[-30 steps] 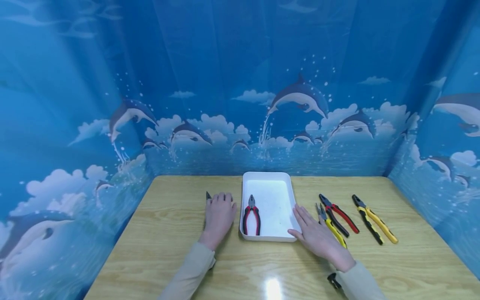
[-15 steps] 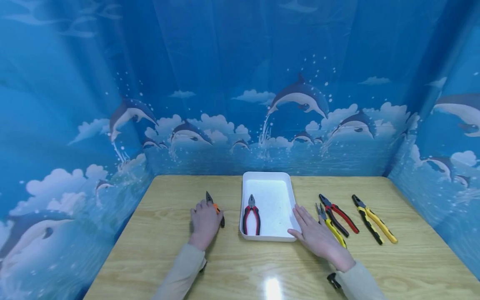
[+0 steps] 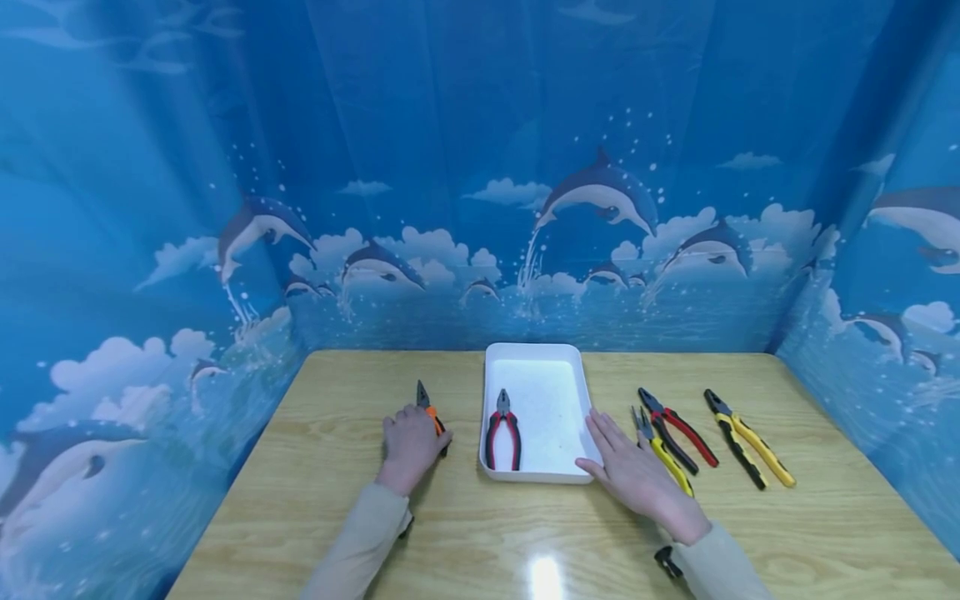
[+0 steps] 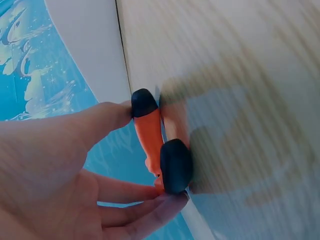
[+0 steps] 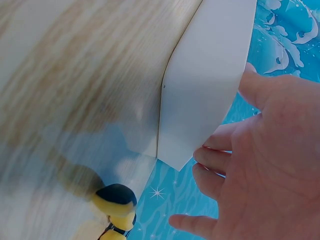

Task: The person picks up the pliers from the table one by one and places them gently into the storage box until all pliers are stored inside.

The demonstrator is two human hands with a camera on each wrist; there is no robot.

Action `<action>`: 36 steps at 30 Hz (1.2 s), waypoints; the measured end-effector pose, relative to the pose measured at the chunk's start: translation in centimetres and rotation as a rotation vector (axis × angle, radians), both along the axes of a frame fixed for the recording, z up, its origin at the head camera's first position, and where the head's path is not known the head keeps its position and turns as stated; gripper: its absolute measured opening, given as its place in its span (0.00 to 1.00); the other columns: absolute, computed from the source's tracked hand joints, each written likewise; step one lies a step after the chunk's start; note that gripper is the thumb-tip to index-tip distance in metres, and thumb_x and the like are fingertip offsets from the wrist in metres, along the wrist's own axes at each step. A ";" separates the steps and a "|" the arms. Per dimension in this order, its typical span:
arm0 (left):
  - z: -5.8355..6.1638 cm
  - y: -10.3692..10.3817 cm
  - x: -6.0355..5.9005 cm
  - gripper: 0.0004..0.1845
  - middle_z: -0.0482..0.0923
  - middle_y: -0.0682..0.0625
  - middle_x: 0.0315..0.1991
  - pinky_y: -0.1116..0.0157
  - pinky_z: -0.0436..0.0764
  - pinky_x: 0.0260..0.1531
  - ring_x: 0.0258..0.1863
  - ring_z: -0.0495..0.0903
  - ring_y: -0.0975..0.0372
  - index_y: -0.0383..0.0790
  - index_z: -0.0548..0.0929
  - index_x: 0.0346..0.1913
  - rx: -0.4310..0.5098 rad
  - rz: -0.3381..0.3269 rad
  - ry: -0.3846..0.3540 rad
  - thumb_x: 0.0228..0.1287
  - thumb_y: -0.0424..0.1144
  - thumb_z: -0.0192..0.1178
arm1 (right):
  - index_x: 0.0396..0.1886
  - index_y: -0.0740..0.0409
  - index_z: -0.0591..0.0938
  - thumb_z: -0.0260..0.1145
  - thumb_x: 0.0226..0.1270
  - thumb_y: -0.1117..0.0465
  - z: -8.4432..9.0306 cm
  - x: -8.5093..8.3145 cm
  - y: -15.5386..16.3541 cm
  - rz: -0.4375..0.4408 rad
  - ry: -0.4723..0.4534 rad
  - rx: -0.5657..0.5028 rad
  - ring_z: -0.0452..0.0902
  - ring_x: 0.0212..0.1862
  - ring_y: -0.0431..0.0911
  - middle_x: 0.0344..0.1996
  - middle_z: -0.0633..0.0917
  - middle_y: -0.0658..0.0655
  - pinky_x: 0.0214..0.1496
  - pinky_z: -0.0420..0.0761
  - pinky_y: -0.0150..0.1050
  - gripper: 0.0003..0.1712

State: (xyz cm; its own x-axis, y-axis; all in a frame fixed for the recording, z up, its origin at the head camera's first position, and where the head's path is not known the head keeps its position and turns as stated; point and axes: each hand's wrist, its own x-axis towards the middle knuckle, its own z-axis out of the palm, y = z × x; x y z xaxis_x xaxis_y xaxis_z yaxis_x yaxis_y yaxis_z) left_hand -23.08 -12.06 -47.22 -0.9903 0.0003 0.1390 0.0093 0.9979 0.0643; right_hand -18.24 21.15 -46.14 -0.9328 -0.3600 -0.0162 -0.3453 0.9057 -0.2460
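Note:
My left hand [image 3: 408,443] grips the orange-and-black handles of a pair of pliers [image 3: 429,410] on the wooden table, left of the white tray [image 3: 538,365]. In the left wrist view thumb and fingers pinch the orange pliers [image 4: 156,142] from both sides. A red-handled pair of pliers [image 3: 503,436] lies inside the tray at its left. My right hand [image 3: 633,475] rests flat with straight fingers against the tray's near right side [image 5: 210,85], holding nothing. A yellow-handled pair of pliers [image 3: 663,455] lies just right of that hand.
Two more pliers lie right of the tray: a red-and-black pair [image 3: 677,429] and a yellow-and-black pair [image 3: 750,438]. Blue dolphin-print curtains close in the table's back and sides. A yellow handle end [image 5: 117,207] shows near the right hand.
My left hand drew back from lying flat over the orange pliers and closed round their handles, and the pliers' nose now points up and away. The right hand has stayed put.

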 end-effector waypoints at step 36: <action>0.9 -1.2 -0.3 0.32 0.77 0.38 0.32 0.49 0.81 0.38 0.34 0.79 0.48 0.26 0.83 0.38 -0.037 -0.030 -0.091 0.60 0.59 0.70 | 0.79 0.65 0.57 0.51 0.80 0.39 -0.1 0.0 0.0 -0.006 -0.001 0.000 0.51 0.79 0.63 0.79 0.55 0.66 0.72 0.51 0.75 0.43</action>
State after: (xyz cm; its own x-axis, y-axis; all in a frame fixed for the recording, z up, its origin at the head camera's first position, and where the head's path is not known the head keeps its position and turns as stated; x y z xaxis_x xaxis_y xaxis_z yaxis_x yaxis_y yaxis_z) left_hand -23.39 -13.27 -46.32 -0.9983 0.0337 0.0481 0.0351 0.9989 0.0297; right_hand -18.26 21.19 -46.26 -0.9348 -0.3547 -0.0166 -0.3400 0.9076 -0.2464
